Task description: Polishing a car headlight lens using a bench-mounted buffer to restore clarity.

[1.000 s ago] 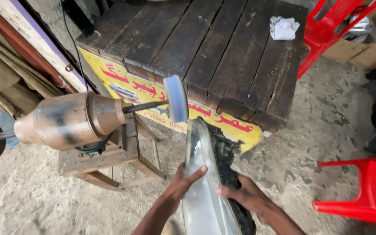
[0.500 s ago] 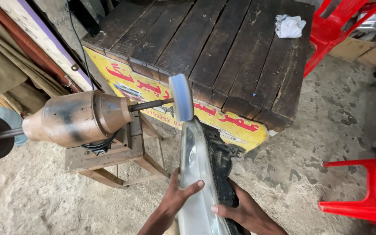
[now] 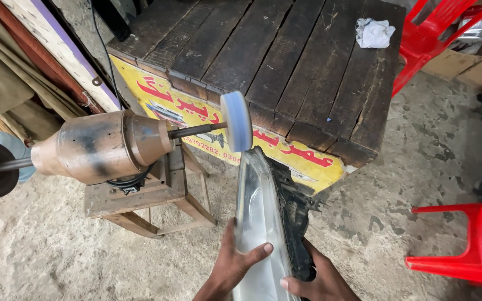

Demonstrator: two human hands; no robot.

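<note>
Clear-lensed, black-backed car headlight [image 3: 263, 223] runs lengthwise away from both hands, tip just under the round blue-white buffing pad [image 3: 236, 129] (touching? unclear); left hand [image 3: 235, 262] and right hand [image 3: 316, 278] both clamped on its near end.

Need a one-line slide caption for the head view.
Both hands, left hand and right hand, hold a car headlight up to the buffing wheel of a bench motor.

sign: yellow board [image 3: 285, 147] | red lettering | fixed along dark wooden table [image 3: 285, 56] front edge
</note>
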